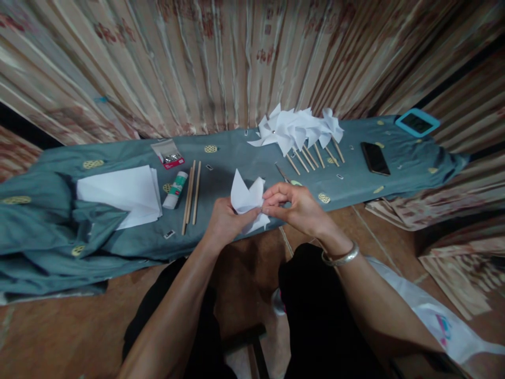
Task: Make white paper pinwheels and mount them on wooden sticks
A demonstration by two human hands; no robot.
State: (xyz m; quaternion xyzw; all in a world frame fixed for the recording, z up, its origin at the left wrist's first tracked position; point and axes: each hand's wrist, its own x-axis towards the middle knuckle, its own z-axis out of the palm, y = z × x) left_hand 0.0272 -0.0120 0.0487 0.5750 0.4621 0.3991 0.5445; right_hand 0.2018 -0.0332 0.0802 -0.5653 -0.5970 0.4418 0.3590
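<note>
Between my two hands is a white paper pinwheel (245, 197) with its points folded up and inward. My left hand (226, 221) grips it from the left, the thumb pressed across its middle. On the other side my right hand (294, 205) pinches the paper's right edge near the centre; whether something small is between those fingertips cannot be made out. Just behind the right hand lie scissors (282, 172), partly covered by it. Finished-looking paper pinwheels (290, 129) on wooden sticks (310, 157) lie in a row farther back.
On the cloth-covered bench (224, 152), to the left, are a stack of white paper (118, 192), a glue stick (175, 190), loose wooden sticks (196, 192) and a packet of small metal pins (169, 155). A phone (374, 158) and a blue-framed timer (417, 122) lie right. A pleated curtain (221, 63) hangs behind.
</note>
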